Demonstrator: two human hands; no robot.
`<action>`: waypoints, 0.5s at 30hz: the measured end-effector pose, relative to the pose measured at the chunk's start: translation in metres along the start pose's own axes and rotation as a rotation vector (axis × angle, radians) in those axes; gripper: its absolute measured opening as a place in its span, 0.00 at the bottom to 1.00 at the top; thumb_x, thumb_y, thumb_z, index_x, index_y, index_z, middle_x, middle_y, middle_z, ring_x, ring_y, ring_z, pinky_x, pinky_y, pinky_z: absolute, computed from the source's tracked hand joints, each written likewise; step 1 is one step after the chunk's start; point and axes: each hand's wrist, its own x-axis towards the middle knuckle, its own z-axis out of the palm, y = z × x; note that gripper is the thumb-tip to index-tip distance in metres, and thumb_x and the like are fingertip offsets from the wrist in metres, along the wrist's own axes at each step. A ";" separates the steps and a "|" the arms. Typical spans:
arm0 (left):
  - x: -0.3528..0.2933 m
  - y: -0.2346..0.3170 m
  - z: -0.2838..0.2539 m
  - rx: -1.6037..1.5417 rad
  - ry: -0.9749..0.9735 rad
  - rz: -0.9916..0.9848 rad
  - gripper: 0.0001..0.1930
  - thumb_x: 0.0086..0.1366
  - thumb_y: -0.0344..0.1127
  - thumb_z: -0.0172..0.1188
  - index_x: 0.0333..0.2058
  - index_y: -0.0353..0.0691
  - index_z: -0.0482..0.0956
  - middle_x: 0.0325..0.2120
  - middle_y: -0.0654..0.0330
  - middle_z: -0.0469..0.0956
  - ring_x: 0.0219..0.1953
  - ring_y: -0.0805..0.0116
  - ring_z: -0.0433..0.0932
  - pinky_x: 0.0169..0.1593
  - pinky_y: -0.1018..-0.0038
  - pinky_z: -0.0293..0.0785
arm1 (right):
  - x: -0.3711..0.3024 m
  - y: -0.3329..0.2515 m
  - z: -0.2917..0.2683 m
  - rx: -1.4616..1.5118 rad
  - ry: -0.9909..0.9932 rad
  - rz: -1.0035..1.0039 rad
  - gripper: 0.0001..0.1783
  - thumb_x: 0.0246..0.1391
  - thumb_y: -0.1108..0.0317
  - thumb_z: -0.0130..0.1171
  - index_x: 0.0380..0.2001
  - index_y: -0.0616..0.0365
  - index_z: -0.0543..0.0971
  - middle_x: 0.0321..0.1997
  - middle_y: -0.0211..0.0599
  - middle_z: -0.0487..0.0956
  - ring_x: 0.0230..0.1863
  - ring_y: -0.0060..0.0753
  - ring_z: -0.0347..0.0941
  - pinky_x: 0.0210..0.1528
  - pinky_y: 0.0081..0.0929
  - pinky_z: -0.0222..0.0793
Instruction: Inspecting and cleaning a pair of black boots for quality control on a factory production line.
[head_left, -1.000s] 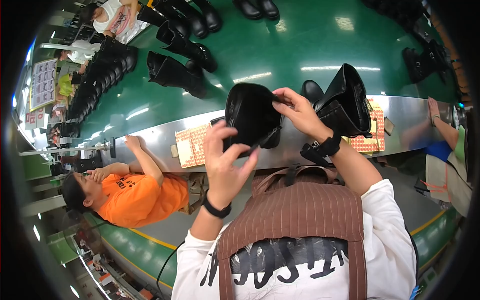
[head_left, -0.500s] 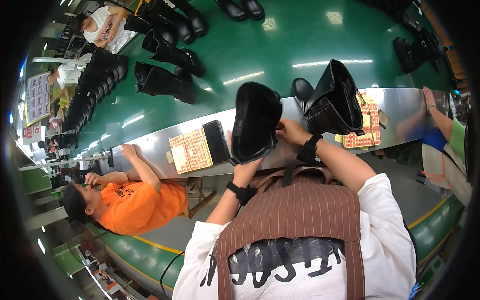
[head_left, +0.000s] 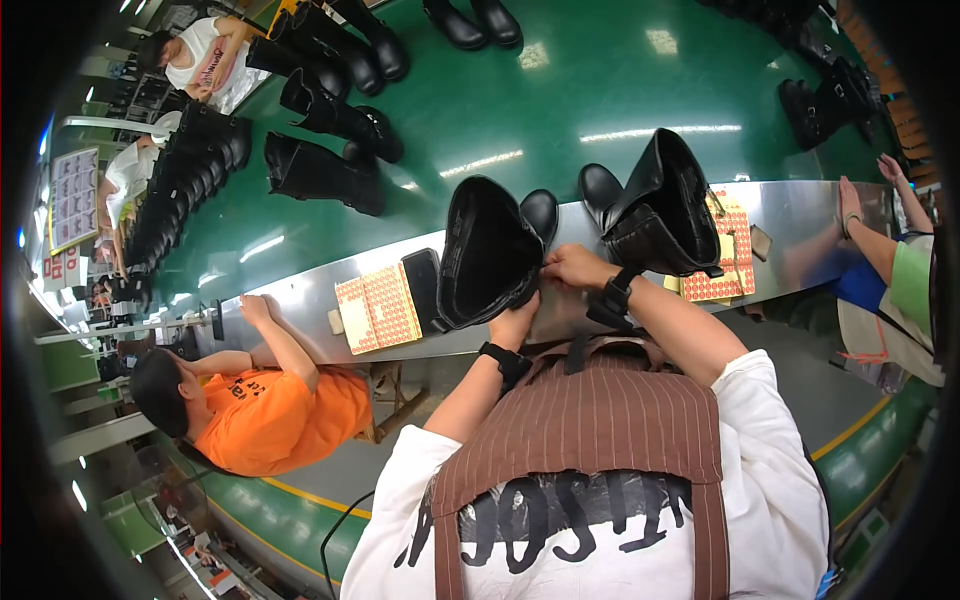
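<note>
- Live at the dial's centre, holding the tall black boot (head_left: 490, 250) over the steel strip (head_left: 310, 290); tipping its wide mouth up toward the camera, likely for a view down the lining; hard to judge any contact between sole and steel;
- Look to 5 o'clock on the boot; cupping the shaft from behind with the left hand (head_left: 513, 322), probably for support; no telling how far curled, with fingers mostly hidden;
- Over at 3 o'clock, pressing thumb and fingertips of the right hand (head_left: 578, 266) together; pinching at the boot's side, perhaps to steady that edge; too small for more detail;
- Out at 2 o'clock, see a second black boot (head_left: 665, 210), seemingly within easy reach, just beside a sticker sheet (head_left: 715, 270);
- At 9 o'clock, spot a flat dark object (head_left: 420, 285) beside more red-dotted sheets (head_left: 375, 310), presumably laid aside for elbow room;
- Farther, at 11 o'clock, find more boots (head_left: 330, 115) on the green tabletop (head_left: 560, 100); at 8, a co-worker in orange (head_left: 280, 410).
</note>
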 end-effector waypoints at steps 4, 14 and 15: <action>0.002 0.012 0.003 -0.007 -0.045 0.121 0.12 0.54 0.31 0.69 0.35 0.36 0.78 0.32 0.64 0.80 0.37 0.71 0.78 0.41 0.73 0.74 | -0.029 -0.044 -0.001 0.515 -0.089 0.058 0.14 0.59 0.66 0.55 0.22 0.61 0.79 0.18 0.31 0.78 0.17 0.21 0.72 0.23 0.21 0.68; 0.002 0.028 0.002 -0.300 -0.068 -0.096 0.09 0.60 0.40 0.62 0.35 0.41 0.80 0.30 0.63 0.81 0.36 0.72 0.78 0.39 0.71 0.74 | -0.122 -0.153 -0.005 0.481 0.001 -0.246 0.16 0.63 0.62 0.53 0.27 0.62 0.79 0.22 0.29 0.76 0.20 0.15 0.69 0.24 0.14 0.64; 0.002 0.026 0.001 -0.252 -0.073 -0.213 0.12 0.60 0.41 0.63 0.37 0.40 0.80 0.32 0.62 0.81 0.38 0.71 0.78 0.41 0.72 0.74 | -0.126 -0.157 -0.005 0.390 0.025 -0.307 0.16 0.64 0.61 0.53 0.28 0.62 0.79 0.22 0.29 0.76 0.20 0.15 0.70 0.24 0.14 0.64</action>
